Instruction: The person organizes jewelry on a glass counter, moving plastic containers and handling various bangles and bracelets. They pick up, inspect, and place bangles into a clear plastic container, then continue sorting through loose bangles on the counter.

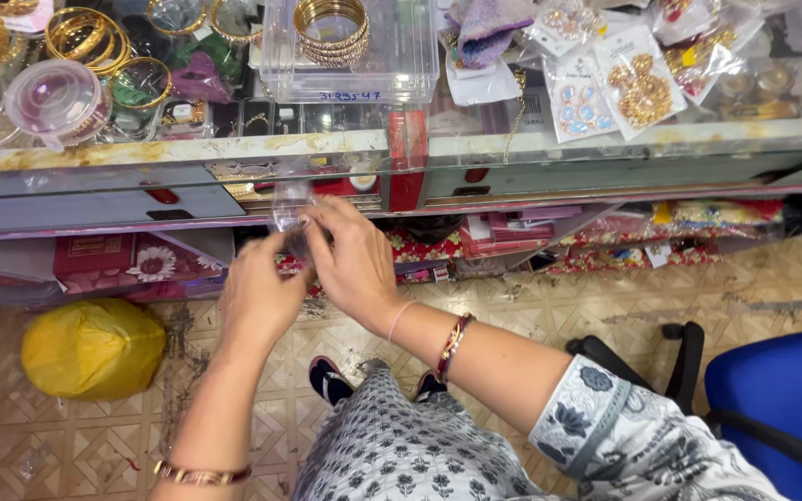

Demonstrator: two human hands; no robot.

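Observation:
Both my hands meet in front of the glass counter's edge, pinching a small clear plastic pouch. My left hand grips its lower part from the left. My right hand closes over it from the right, fingers on the pouch's top. What lies inside the pouch is too small to tell. A thin bracelet and red thread sit on my right wrist, a gold bangle on my left.
On the counter top stand a clear plastic box with gold bangles, loose bangles, round clear lids and packets of earrings. A yellow bag lies on the tiled floor; a blue chair stands at right.

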